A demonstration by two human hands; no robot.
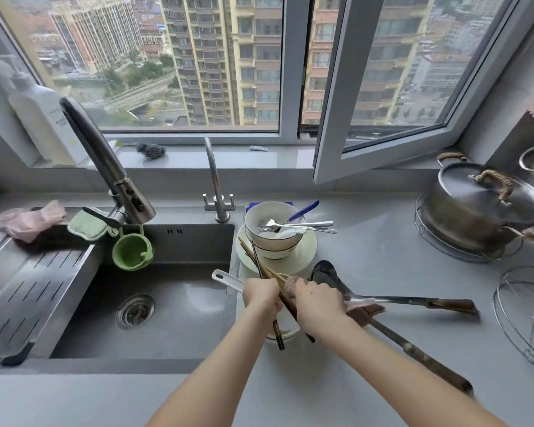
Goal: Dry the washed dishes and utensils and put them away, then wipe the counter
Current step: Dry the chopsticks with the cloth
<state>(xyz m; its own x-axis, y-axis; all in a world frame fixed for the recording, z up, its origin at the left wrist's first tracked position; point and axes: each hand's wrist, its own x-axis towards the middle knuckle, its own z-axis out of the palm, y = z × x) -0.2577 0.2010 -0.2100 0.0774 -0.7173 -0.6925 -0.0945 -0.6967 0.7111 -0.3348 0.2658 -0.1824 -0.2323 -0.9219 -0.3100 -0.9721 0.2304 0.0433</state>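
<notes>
My left hand (261, 295) grips a bundle of dark wooden chopsticks (253, 257) above the counter, just right of the sink. My right hand (316, 300) holds a pink-brown cloth (290, 286) wrapped round the chopsticks. Behind the hands, stacked white bowls (272, 241) sit on a white plate (304, 257) and hold metal spoons (290, 225) and a blue-handled utensil (305, 209). A white-handled utensil (227, 280) pokes out left of my left hand. Two long ladles with wooden handles (413, 302) lie on the counter to the right. Another white dish (285, 332) shows partly under my hands.
The steel sink (173, 303) with its drain tray (28, 291) lies left, under a pull-out faucet (105, 161) and a green hanging cup (132, 251). A lidded steel pot (481, 211) stands at the right on a wire rack. A wire stand (524, 318) lies at the right edge. An open window sash (383, 118) juts inward.
</notes>
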